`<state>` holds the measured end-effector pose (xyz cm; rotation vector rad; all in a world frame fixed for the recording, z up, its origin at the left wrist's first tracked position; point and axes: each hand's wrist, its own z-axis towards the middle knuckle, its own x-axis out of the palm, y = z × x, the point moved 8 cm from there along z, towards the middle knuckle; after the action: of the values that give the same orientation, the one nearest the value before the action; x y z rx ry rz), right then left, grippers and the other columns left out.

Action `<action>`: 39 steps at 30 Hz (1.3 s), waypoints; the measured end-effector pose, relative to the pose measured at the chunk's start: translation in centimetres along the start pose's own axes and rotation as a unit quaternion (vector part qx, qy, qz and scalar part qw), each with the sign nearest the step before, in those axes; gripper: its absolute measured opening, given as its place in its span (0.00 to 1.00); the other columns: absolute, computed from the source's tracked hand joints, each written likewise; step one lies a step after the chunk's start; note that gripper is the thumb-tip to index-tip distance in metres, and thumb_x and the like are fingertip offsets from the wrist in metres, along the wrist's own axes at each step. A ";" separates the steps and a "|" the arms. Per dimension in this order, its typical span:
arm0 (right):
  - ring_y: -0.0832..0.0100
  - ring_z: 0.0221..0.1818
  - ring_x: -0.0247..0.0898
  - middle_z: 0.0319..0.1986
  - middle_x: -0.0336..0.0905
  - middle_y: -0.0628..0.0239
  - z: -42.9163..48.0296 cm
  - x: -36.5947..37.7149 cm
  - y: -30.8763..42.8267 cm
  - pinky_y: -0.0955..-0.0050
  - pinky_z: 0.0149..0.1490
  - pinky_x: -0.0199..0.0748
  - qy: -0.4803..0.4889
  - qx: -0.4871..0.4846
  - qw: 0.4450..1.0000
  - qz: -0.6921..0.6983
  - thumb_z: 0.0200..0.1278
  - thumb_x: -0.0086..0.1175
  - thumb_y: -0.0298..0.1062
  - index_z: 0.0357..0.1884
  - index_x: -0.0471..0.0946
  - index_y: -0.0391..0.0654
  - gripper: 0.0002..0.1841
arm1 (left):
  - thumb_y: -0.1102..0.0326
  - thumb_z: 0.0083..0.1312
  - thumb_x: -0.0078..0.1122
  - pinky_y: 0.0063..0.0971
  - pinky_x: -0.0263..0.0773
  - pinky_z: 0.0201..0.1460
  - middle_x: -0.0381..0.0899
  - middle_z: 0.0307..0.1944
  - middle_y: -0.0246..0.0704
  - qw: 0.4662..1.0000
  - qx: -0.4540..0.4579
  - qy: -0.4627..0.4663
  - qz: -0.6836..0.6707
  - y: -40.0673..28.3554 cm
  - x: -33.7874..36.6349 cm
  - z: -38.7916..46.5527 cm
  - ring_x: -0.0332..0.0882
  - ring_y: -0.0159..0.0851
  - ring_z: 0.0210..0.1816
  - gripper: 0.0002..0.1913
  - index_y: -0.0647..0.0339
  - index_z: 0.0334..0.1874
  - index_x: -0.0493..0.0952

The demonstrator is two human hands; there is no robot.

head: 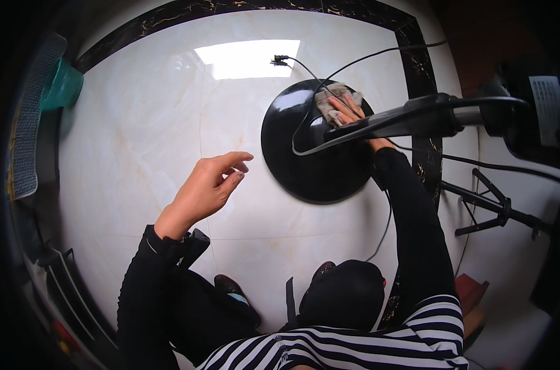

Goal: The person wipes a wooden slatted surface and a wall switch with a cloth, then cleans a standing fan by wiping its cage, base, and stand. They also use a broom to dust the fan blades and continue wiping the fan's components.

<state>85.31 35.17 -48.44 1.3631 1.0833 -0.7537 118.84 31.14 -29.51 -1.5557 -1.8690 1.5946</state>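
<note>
A round black base [287,171] rests on the tiled floor, and a black pole [400,115] rises from it towards the upper right of the view. My right hand [351,111] presses a crumpled greyish-beige cloth [327,105] onto the far right part of the base. The pole hides part of that hand and wrist. A black cord [303,134] loops over the base and passes across the cloth. To the left of the base, my left hand [213,178] hovers with nothing in it, its fingers bent and thumb apart.
A power plug [280,60] lies beyond the base. At right are a black machine housing [520,125] with a printed label and a black tripod-like stand [501,210]. A green bucket [65,85] stands far left. Dark marbled border tiles [418,74] edge the pale floor.
</note>
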 end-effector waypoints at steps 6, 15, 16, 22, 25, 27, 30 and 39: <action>0.57 0.81 0.20 0.78 0.47 0.66 4.7 -0.3 6.6 0.42 0.77 0.17 0.258 -0.109 0.950 0.140 0.73 0.45 0.60 0.74 0.64 0.63 0.30 | 0.78 0.68 0.51 0.29 0.77 0.48 0.84 0.41 0.39 0.999 -0.036 -0.031 0.001 1.2 -1.1 -1.3 0.82 0.36 0.40 0.18 0.62 0.59 0.76; 0.48 0.79 0.36 0.77 0.50 0.67 6.2 -0.4 1.3 0.39 0.73 0.40 0.019 0.006 0.997 -0.073 0.68 0.51 0.56 0.71 0.66 0.67 0.29 | 0.81 0.68 0.49 0.29 0.76 0.52 0.83 0.41 0.39 0.998 -0.045 -0.047 -0.017 1.1 -2.1 -1.5 0.81 0.35 0.43 0.18 0.64 0.58 0.76; 0.47 0.77 0.41 0.75 0.52 0.63 6.0 -0.8 -0.3 0.38 0.72 0.44 -0.016 0.015 0.995 -0.100 0.67 0.51 0.58 0.71 0.66 0.64 0.31 | 0.81 0.68 0.48 0.29 0.76 0.52 0.83 0.41 0.39 0.998 -0.043 -0.046 -0.010 0.9 -2.1 -1.3 0.80 0.35 0.43 0.18 0.64 0.59 0.76; 0.47 0.67 0.60 0.66 0.64 0.55 -0.1 -0.4 -7.0 0.49 0.66 0.59 -0.224 0.114 0.963 -0.098 0.65 0.56 0.49 0.67 0.67 0.54 0.29 | 0.82 0.69 0.47 0.28 0.76 0.52 0.83 0.42 0.38 0.999 -0.019 -0.041 -0.017 0.3 -1.7 -1.0 0.80 0.34 0.43 0.18 0.64 0.59 0.76; 0.46 0.64 0.61 0.65 0.64 0.50 -6.5 0.9 -3.7 0.48 0.67 0.56 -0.307 0.085 0.918 -0.236 0.68 0.52 0.50 0.68 0.65 0.46 0.30 | 0.83 0.69 0.47 0.28 0.76 0.52 0.82 0.42 0.38 0.999 -0.016 -0.033 -0.032 0.3 -1.6 -1.2 0.79 0.33 0.41 0.18 0.64 0.59 0.76; 0.43 0.66 0.57 0.66 0.62 0.47 -8.7 4.2 -3.6 0.46 0.67 0.54 -0.091 0.203 0.903 -0.367 0.71 0.49 0.50 0.70 0.61 0.43 0.32 | 0.83 0.69 0.47 0.27 0.76 0.52 0.82 0.41 0.37 0.999 -0.010 -0.033 -0.038 0.3 -1.7 -1.2 0.78 0.32 0.41 0.18 0.64 0.59 0.76; 0.35 0.67 0.46 0.73 0.46 0.43 -14.3 4.8 -0.3 0.40 0.68 0.51 -0.242 0.347 0.901 -0.097 0.71 0.47 0.50 0.74 0.55 0.44 0.35 | 0.82 0.69 0.48 0.27 0.75 0.51 0.82 0.41 0.38 0.998 0.016 -0.034 -0.059 0.0 -1.7 -1.2 0.78 0.32 0.41 0.18 0.64 0.59 0.76; 0.35 0.53 0.64 0.55 0.58 0.27 -15.4 6.9 13.4 0.46 0.59 0.65 0.045 0.291 0.949 0.110 0.58 0.56 0.31 0.62 0.60 0.33 0.30 | 0.80 0.68 0.51 0.27 0.76 0.49 0.83 0.40 0.37 0.999 0.018 -0.021 -0.019 0.4 -1.3 -1.3 0.80 0.32 0.41 0.17 0.64 0.58 0.76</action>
<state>97.58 52.87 -47.92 1.9991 0.7819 -0.8879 120.49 30.78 -28.79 -1.4750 -1.8694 1.6479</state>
